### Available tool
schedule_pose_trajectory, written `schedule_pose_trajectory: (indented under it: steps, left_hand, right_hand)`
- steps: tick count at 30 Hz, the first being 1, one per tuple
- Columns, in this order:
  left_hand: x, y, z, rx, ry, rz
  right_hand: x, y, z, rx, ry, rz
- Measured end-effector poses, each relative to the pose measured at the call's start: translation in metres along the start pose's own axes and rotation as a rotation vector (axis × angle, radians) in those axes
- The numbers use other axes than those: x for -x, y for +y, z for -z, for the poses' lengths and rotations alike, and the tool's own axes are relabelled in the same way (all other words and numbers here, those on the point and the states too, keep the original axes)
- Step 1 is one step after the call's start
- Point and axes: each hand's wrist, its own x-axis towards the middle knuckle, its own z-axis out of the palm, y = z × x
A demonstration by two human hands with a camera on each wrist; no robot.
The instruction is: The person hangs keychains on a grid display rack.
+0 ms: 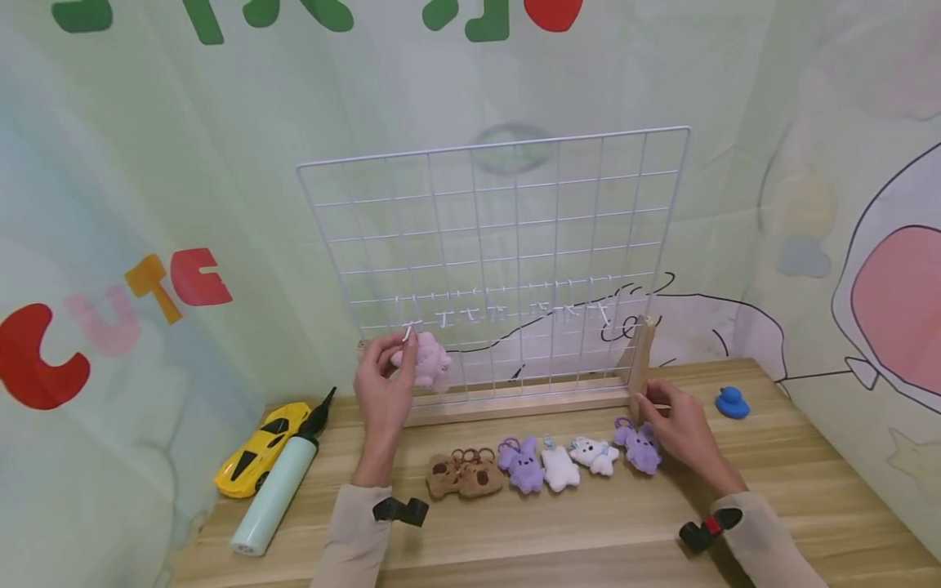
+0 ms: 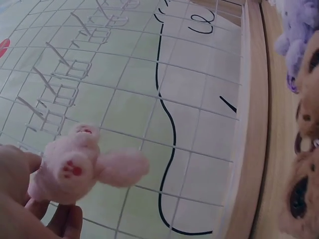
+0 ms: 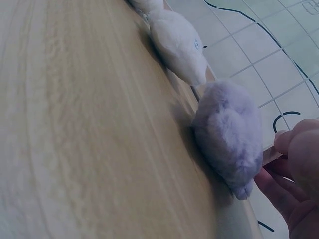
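My left hand (image 1: 385, 396) holds a small pink plush toy (image 1: 431, 359) at the left end of a row of white hooks (image 1: 444, 317). The hooks hang on a white wire grid rack (image 1: 426, 153). In the left wrist view, paw marks show on the pink plush toy (image 2: 75, 169), with bare hooks (image 2: 50, 94) beyond it. My right hand (image 1: 682, 425) pinches the right wooden upright (image 1: 643, 353) of the rack's stand near its foot. Beside those fingers lies a purple plush keychain (image 1: 641, 449), seen close up in the right wrist view.
A row of plush keychains lies before the rack: brown ones (image 1: 479, 480), another purple one (image 1: 524, 467) and white ones (image 1: 561, 470). At the left are a yellow toy car (image 1: 260, 453) and a pale green cylinder (image 1: 275, 496). A blue toy duck (image 1: 732, 403) sits at the right.
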Motion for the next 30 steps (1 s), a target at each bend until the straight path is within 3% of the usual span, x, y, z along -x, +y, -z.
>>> schedule_pose_trajectory:
  steps: [5,11,18,25,30]
  left_hand:
    - [0.008,-0.010,0.009,-0.001,-0.034,0.061]
    - [0.016,-0.022,0.020,-0.090,-0.134,0.120]
    - [0.035,-0.039,0.027,-0.242,-0.373,0.134]
    - [0.057,-0.042,0.026,-0.392,-0.653,0.124]
    - [0.065,-0.042,0.025,-0.480,-0.776,0.154]
  right_hand:
    - [-0.001,0.000,-0.001,-0.003,-0.002,0.004]
    - [-0.001,-0.001,0.000,-0.005,-0.006,-0.003]
    - [-0.001,-0.001,0.001,-0.002,0.003,-0.001]
    - [0.000,0.002,-0.001,-0.009,0.017,0.008]
    - [0.001,0.000,-0.001,-0.009,0.007,0.006]
